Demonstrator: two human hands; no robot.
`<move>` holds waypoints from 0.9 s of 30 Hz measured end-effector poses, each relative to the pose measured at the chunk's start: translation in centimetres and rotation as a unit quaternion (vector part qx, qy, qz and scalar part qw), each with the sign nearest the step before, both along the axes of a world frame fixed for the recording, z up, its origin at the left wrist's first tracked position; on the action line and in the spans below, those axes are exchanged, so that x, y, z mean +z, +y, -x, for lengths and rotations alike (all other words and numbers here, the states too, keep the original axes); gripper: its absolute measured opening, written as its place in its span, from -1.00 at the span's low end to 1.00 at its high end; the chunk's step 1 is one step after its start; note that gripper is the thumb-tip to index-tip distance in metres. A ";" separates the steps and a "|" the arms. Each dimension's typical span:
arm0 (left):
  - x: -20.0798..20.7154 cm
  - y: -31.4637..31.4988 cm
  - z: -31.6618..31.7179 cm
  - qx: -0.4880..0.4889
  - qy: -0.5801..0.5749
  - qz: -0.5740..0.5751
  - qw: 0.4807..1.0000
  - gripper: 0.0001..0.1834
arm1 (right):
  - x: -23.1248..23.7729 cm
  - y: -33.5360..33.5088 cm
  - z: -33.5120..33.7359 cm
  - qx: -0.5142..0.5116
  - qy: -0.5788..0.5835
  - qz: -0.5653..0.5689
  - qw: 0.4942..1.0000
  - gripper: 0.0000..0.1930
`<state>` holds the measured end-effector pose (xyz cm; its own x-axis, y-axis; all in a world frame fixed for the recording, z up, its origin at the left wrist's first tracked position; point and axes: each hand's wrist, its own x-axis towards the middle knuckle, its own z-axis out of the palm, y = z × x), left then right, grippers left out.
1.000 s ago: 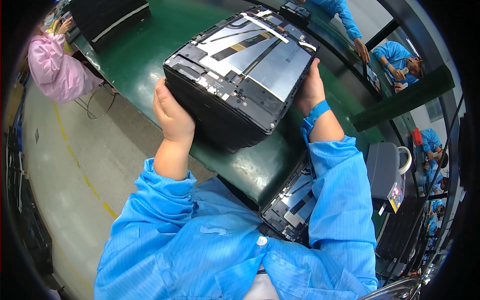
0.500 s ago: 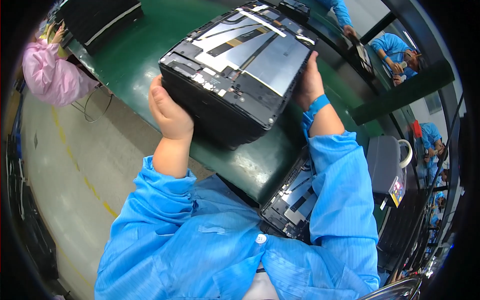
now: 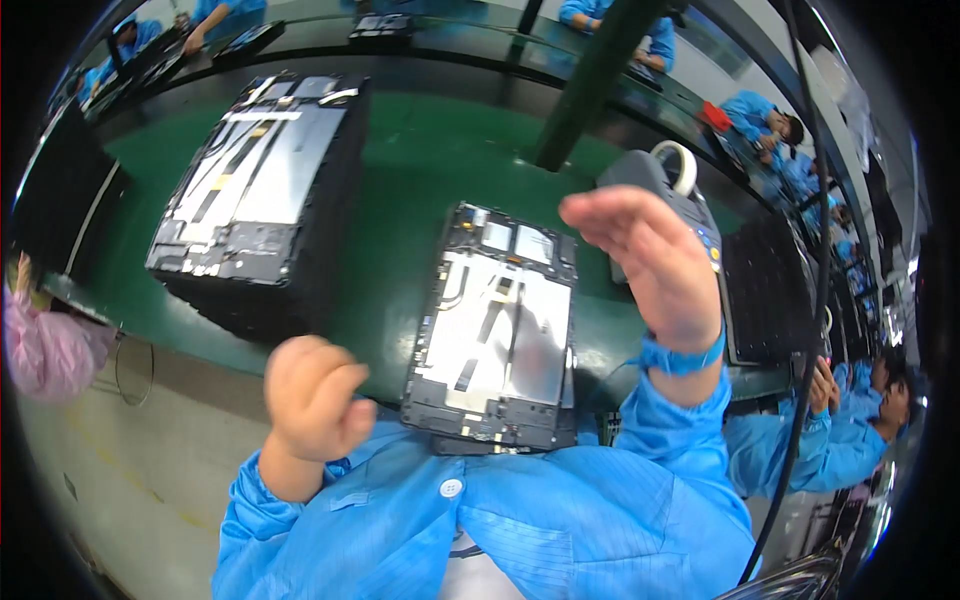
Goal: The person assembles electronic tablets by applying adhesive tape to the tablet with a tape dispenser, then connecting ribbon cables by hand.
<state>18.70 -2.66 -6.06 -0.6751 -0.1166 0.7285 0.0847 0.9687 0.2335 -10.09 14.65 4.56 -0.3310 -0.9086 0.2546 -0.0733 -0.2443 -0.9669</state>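
Tablet (image 3: pixel 495 330), innards bare: judged light, stiff, smooth on the silvery faces, fragile across thin cables; best taken by the long side rims. Lies between both grips, just right of left grip (image 3: pixel 312 395), left of and nearer the body than right grip (image 3: pixel 655 265), apart from each. Left grip curled, no object seen; can't tell if fully closed. Right grip outstretched, empty. Tall stack (image 3: pixel 265 190) beyond left grip, on table (image 3: pixel 400 200).
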 end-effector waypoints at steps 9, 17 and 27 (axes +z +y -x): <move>-3.1 4.2 6.9 -0.238 -0.010 -0.612 0.754 -0.01 | -10.4 13.6 3.3 -0.419 -0.132 0.011 0.898 -0.81; -3.4 6.1 6.6 -0.262 -0.016 -0.618 0.741 -0.05 | -12.3 14.0 7.0 -0.411 -0.151 -0.080 0.895 -0.69; -3.9 5.9 6.2 -0.201 -0.054 -0.557 0.804 -0.06 | -11.3 12.1 8.7 -0.350 -0.180 -0.129 0.910 -0.57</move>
